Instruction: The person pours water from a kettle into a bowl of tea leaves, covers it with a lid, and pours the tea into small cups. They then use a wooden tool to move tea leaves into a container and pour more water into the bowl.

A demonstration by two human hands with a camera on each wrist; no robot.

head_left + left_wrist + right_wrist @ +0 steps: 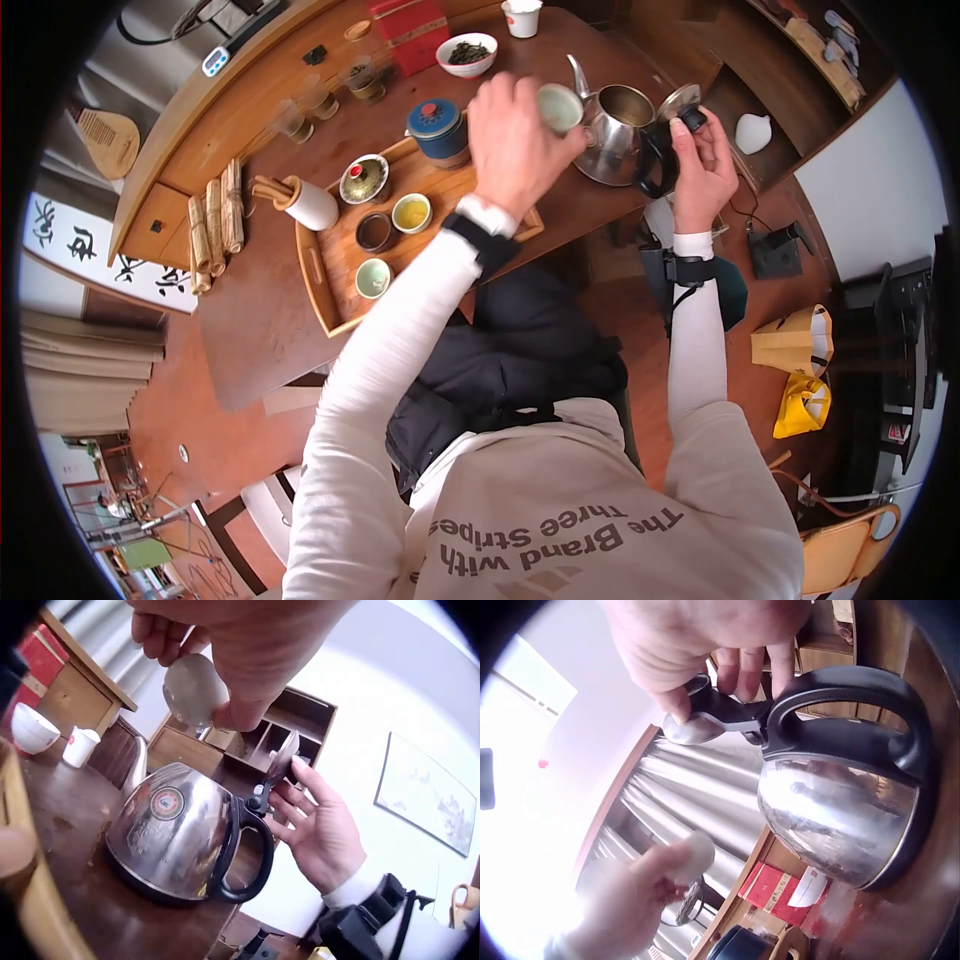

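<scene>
My left hand (515, 135) grips a small pale green cup (558, 107) by its side, above the table at the spout side of the kettle. The steel kettle (176, 832) has a black handle (259, 862) and stands upright on the table. Its hinged lid (682, 100) is raised, and my right hand (705, 170) pinches the lid's black knob (699, 684) between thumb and fingers. In the left wrist view the cup is tilted and held higher than the kettle. The inside of the cup is hidden in that view.
A wooden tray (338, 255) bears a blue jar (437, 130), a lidded bowl (364, 180) and several small cups. Behind stand a bowl of leaves (467, 55), a white cup (522, 18), a red box (410, 38) and several glasses. Bamboo rolls (215, 225) lie at the left.
</scene>
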